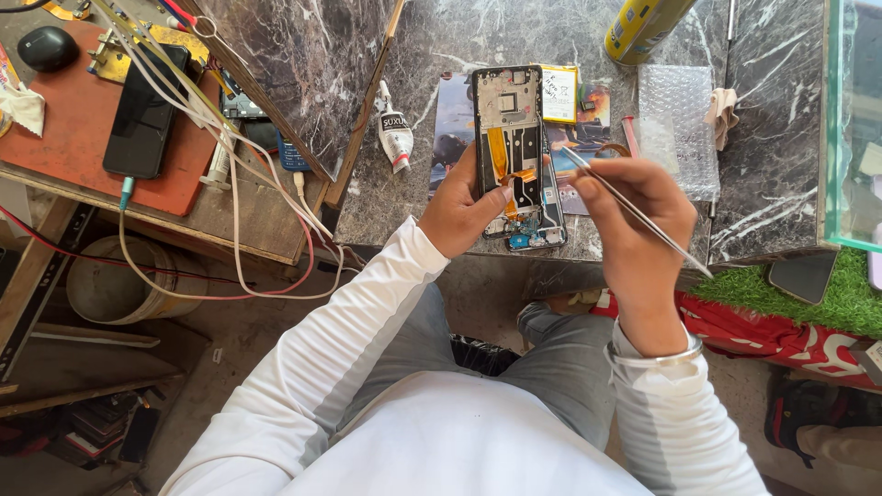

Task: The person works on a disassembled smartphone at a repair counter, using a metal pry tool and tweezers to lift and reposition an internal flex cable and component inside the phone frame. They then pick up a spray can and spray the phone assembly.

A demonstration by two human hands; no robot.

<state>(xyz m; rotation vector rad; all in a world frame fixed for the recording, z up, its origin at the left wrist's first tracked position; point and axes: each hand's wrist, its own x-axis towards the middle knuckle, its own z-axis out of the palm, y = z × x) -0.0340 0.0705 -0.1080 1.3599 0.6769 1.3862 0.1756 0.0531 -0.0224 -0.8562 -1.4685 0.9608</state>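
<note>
An opened smartphone (517, 156), its back cover removed so that the dark frame, orange flex ribbons and a small blue board at the lower end are exposed, is held upright over the near edge of a dark marble surface (781, 184). It is gripped from the left side by the left hand (464, 209), whose thumb is laid across the lower middle of the phone's interior, so that this grip is closed on the phone. Thin metal tweezers (634, 209) are pinched in the right hand (634, 220), the grip being closed on them; the pointed tip is directed toward the right edge of the phone, just beside it, though whether it touches the frame cannot be told. A metal bangle (657, 356) is worn on the right wrist, and long white sleeves are seen on both arms. Behind the phone, flat on the surface, a yellow-edged battery (559, 93) is lying on a printed picture card (588, 129). A small white glue tube (395, 133) is placed to the left of the phone, a sheet of bubble wrap (678, 124) to the right, and a yellow spray can (643, 26) at the far edge. On a lower wooden bench to the left, a black phone (144, 110) is laid on a red mat (64, 129), with white cables (230, 156) trailed across it.
</note>
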